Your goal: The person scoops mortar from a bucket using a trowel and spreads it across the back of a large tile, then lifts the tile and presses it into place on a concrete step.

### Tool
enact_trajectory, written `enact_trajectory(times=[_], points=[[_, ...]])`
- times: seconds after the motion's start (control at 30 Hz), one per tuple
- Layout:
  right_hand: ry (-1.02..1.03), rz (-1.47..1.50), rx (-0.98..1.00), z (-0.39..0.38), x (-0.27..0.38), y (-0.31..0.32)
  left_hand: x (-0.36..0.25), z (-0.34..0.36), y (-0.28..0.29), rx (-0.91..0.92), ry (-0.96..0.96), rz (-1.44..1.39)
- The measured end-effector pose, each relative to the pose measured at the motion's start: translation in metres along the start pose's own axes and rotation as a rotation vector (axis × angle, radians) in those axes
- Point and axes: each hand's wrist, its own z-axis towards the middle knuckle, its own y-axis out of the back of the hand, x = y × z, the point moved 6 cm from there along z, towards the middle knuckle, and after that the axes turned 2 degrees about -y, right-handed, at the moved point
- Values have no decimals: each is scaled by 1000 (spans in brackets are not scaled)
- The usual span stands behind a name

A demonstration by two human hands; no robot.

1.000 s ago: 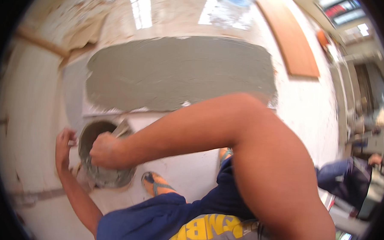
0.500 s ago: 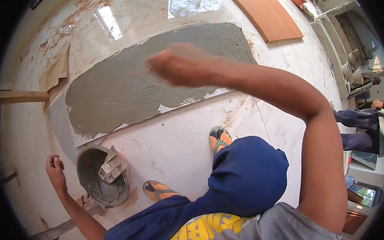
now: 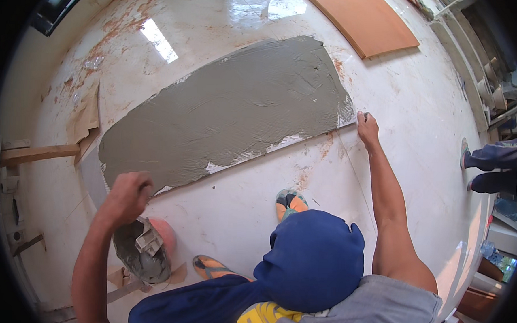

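Note:
A long tile [image 3: 288,141] lies on the floor, thickly coated with wet grey mortar [image 3: 232,108]; pale ribbed surface shows along its near edge. My right hand [image 3: 368,130] is closed at the tile's near right corner, fingers pinched on the edge. Over the near left corner, my left hand [image 3: 129,197] has its fingers curled down and hides that corner; whether it touches the tile I cannot make out. Just below that hand stands a bucket [image 3: 164,238] with grey mortar inside and a mortar-caked trowel [image 3: 149,241] resting in it.
An orange-brown board [image 3: 368,25] lies at the far right. At the left are a wooden bar [image 3: 39,153] and torn brown paper [image 3: 86,116]. My sandalled foot [image 3: 291,202] is near the tile. Another person's legs [image 3: 495,166] stand at the right edge.
My right hand has come down from above the mortar to the tile's right corner and closed there. My left hand has moved from beside the bucket to the tile's left corner.

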Motion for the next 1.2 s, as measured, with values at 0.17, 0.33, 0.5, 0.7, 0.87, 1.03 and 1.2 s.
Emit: enact_trajectory(times=[0.17,0.33,0.5,0.7,0.87,1.03,1.2], points=[[18,-61,-34,51,-21,-19,-11,50,-148,471,-115,8],[-4,82,72,59,-11,-35,-31,78,-236,587,244,-461],[-170,251,248,69,-17,-49,-21,84,-284,35,710,-1211],[-296,319,237,67,-25,-57,-17,83,-307,-464,901,-1654],[-268,105,282,78,-33,-54,-17,87,-307,-1011,913,-1979],[-207,154,222,74,-32,-52,-19,98,-309,-1021,730,-2091],[-236,134,326,52,-15,-49,-14,94,-315,-1070,717,-2068]])
